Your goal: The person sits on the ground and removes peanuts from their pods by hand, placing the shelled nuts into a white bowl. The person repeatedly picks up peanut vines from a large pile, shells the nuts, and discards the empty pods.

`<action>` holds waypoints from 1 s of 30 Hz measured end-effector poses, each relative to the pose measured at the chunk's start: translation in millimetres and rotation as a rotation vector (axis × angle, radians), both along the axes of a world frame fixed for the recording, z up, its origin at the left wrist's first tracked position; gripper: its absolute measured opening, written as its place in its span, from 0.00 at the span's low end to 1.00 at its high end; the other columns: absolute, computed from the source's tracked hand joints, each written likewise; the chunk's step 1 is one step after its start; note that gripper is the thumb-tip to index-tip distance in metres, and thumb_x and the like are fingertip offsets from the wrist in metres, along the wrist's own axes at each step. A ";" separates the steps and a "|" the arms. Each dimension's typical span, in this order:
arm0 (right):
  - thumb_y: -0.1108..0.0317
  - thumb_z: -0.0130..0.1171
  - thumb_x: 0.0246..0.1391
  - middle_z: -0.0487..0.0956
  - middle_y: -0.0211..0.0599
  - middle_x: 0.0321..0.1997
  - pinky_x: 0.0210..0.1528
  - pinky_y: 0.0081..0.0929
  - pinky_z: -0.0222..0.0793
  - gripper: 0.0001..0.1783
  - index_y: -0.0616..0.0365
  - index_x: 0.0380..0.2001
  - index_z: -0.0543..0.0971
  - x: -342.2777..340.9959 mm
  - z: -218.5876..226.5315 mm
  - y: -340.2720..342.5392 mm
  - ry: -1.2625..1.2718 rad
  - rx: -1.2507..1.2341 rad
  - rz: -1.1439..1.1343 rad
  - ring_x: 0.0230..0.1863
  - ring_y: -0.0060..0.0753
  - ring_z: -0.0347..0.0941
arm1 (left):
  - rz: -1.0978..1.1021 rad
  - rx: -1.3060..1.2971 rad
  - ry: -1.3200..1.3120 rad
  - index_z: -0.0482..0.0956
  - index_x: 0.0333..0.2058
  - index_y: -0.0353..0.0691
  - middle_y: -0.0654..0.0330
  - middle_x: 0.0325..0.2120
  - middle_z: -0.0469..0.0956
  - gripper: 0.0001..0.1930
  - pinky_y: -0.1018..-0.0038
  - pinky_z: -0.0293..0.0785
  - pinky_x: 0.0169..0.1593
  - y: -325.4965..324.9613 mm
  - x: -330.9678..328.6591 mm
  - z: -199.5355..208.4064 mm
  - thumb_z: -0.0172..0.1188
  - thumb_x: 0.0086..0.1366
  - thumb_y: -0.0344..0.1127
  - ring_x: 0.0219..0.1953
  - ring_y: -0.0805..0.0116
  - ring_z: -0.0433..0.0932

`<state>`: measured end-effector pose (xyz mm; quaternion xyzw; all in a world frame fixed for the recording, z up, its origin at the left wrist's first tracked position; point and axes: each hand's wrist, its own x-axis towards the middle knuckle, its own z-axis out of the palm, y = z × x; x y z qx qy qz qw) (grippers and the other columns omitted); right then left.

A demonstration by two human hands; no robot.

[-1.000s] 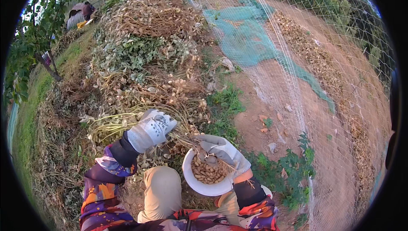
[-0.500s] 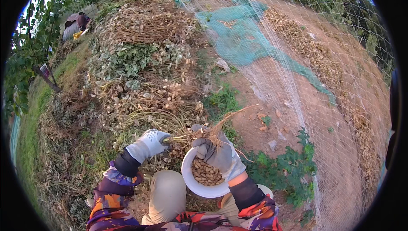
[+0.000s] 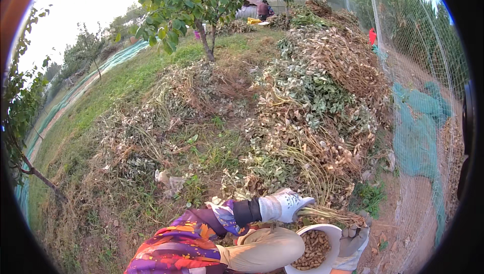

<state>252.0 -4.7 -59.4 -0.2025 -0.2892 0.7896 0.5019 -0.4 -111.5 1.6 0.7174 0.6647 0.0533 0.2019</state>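
Observation:
My left hand (image 3: 286, 206), in a white and grey work glove, is closed on the stems of a dried peanut plant (image 3: 330, 215). The stems stretch to the right above a white bucket (image 3: 333, 234). At their root end my right hand (image 3: 353, 241), in a grey-palmed glove, has its fingers curled around the plant beside the bucket's right rim. Loose peanuts (image 3: 313, 252) in their shells lie inside the bucket, which stands by my bent knee (image 3: 275, 246).
A long heap of pulled peanut plants (image 3: 322, 107) runs ahead. Netting (image 3: 418, 47) and crumpled green mesh (image 3: 418, 128) line the right. A tree (image 3: 204, 32) stands on the grass, and another person (image 3: 263, 10) is far off near a yellow thing (image 3: 254, 21).
My view has swung left and up, so the heap, bucket and hands now appear farther right. Both hands still hold the plant, and its root end has come down beside the bucket.

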 end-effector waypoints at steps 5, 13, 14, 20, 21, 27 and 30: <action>0.63 0.47 0.58 0.70 0.31 0.26 0.18 0.18 0.56 0.17 0.59 0.47 0.68 6.0 -3.8 20.3 0.240 -0.240 -0.054 0.18 0.18 0.58 | 0.231 -0.033 -0.241 0.66 0.54 0.42 0.47 0.38 0.76 0.37 0.63 0.70 0.45 -66.9 -70.0 -81.9 0.66 0.42 0.43 0.42 0.52 0.75; 0.62 0.52 0.56 0.73 0.40 0.41 0.29 0.17 0.63 0.25 0.55 0.56 0.65 -44.7 46.9 -27.6 -0.520 -0.119 0.114 0.29 0.21 0.64 | 1.051 0.283 -1.472 0.74 0.45 0.35 0.66 0.36 0.78 0.17 0.80 0.70 0.35 -206.7 -112.9 -144.5 0.60 0.57 0.31 0.32 0.79 0.73; 0.62 0.52 0.56 0.73 0.40 0.40 0.29 0.17 0.63 0.25 0.56 0.56 0.65 -40.9 30.9 -24.4 -0.543 -0.116 0.144 0.29 0.21 0.64 | 1.152 0.475 -1.491 0.75 0.45 0.36 0.66 0.36 0.78 0.16 0.81 0.69 0.34 -222.1 -124.6 -151.2 0.60 0.57 0.32 0.31 0.78 0.73; 0.62 0.51 0.56 0.73 0.39 0.37 0.29 0.16 0.64 0.22 0.56 0.53 0.67 -29.2 8.7 -15.0 -0.582 -0.024 0.210 0.26 0.20 0.63 | 1.609 1.313 -1.091 0.75 0.43 0.41 0.67 0.27 0.76 0.18 0.73 0.70 0.33 -320.3 -280.2 -97.0 0.57 0.59 0.48 0.31 0.74 0.72; 0.62 0.51 0.56 0.73 0.38 0.36 0.28 0.16 0.64 0.22 0.56 0.53 0.67 -29.7 8.2 -16.3 -0.604 -0.050 0.214 0.26 0.20 0.63 | 1.615 1.370 -1.028 0.66 0.50 0.41 0.62 0.40 0.71 0.31 0.68 0.68 0.40 -345.5 -315.7 -78.5 0.60 0.54 0.55 0.40 0.69 0.70; 0.60 0.50 0.58 0.74 0.35 0.35 0.25 0.15 0.63 0.20 0.56 0.51 0.67 -44.6 10.6 -31.4 -0.630 -0.060 0.310 0.25 0.18 0.63 | 1.930 1.441 -0.202 0.55 0.59 0.34 0.46 0.56 0.61 0.50 0.66 0.60 0.57 -421.2 -427.9 -61.2 0.70 0.44 0.55 0.55 0.56 0.64; 0.65 0.45 0.59 0.70 0.33 0.25 0.14 0.14 0.56 0.17 0.62 0.49 0.66 -35.4 -7.0 -26.3 -0.761 0.024 0.133 0.16 0.16 0.59 | 1.787 1.284 -0.591 0.62 0.53 0.35 0.56 0.39 0.73 0.36 0.73 0.69 0.42 -286.7 -389.4 -146.5 0.69 0.48 0.42 0.38 0.67 0.72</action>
